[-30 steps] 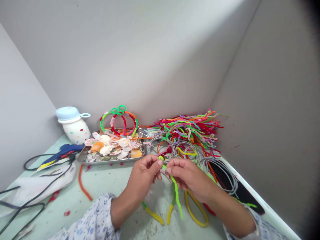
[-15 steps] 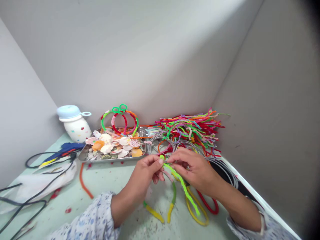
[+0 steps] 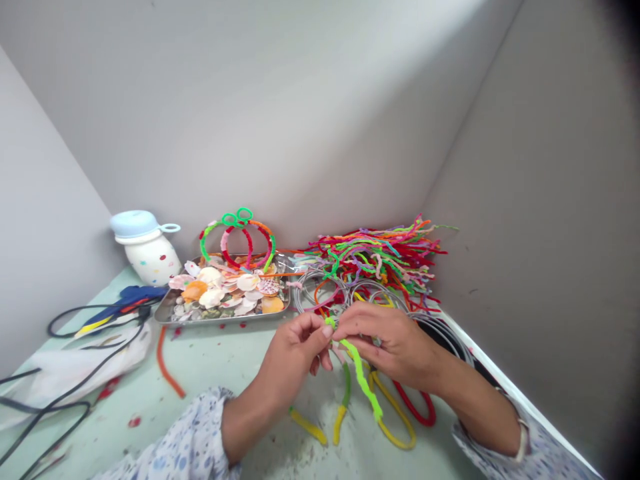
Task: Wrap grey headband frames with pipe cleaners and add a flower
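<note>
A lime-green pipe cleaner [image 3: 361, 375] hangs from between my two hands, its loose end dangling down to the right. My left hand [image 3: 299, 353] pinches its upper end between thumb and forefinger. Close against it, my right hand [image 3: 385, 337] has its fingertips closed on the same pipe cleaner; part of the grip is hidden. Under my hands lies a headband-like arc wrapped in pink, green and yellow [image 3: 340, 423], its middle partly covered. To the right are a yellow loop [image 3: 407, 437] and a red loop [image 3: 426, 410] on the table.
A metal tray [image 3: 225, 323] holds shells, with wrapped headbands [image 3: 250, 240] standing behind. Piled pipe cleaners [image 3: 375, 253] and grey wire coils [image 3: 305, 293] lie at the back right. On the left are a white bottle [image 3: 153, 260], blue-handled pliers [image 3: 125, 298] and black cables [image 3: 75, 390].
The lime-green pipe cleaner's loose end has swung left and up, and looks shorter below my hands. My hands have shifted slightly, the right fingertips closer to the left thumb.
</note>
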The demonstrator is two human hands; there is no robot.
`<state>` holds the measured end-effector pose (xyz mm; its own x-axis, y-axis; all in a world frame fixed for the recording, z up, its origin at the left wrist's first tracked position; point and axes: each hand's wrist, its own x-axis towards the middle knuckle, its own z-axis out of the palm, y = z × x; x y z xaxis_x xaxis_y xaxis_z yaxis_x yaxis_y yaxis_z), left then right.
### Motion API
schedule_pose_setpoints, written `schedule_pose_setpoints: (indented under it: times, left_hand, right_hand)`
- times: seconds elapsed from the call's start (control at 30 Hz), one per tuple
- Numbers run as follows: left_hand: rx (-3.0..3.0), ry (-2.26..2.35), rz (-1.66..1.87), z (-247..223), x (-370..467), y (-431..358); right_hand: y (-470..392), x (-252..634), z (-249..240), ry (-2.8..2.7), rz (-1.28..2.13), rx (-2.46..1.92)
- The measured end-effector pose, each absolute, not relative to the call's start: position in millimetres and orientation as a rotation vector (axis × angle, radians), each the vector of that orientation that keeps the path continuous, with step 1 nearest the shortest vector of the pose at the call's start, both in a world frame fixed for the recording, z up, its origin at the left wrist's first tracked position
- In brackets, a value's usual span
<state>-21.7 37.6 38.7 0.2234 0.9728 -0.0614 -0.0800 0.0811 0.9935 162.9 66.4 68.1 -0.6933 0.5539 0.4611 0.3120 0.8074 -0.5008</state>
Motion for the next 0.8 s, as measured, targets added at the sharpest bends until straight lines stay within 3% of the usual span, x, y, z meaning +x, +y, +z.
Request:
schedule_pose_setpoints:
  times: [0.17, 0.43, 0.53, 0.8]
  left_hand:
    - [1.278, 1.039, 1.088, 35.5, -21.1, 35.9]
    - [1.283, 1.038, 1.152, 38.8, -21.6, 32.7]
    - [1.279, 1.066, 1.148, 36.0, -21.9, 35.0]
    - [1.303, 1.158, 1.173, 6.3, -20.4, 43.2]
  right_hand:
    - [60.9, 156.0, 65.9, -2.227, 0.631, -0.763]
    - [56.1, 140.8, 58.5, -1.752, 1.253, -1.056]
    - [55.0, 138.6, 57.8, -1.759, 1.169, -1.11]
    - [59.2, 134.5, 42.2, -2.11, 0.554, -1.23]
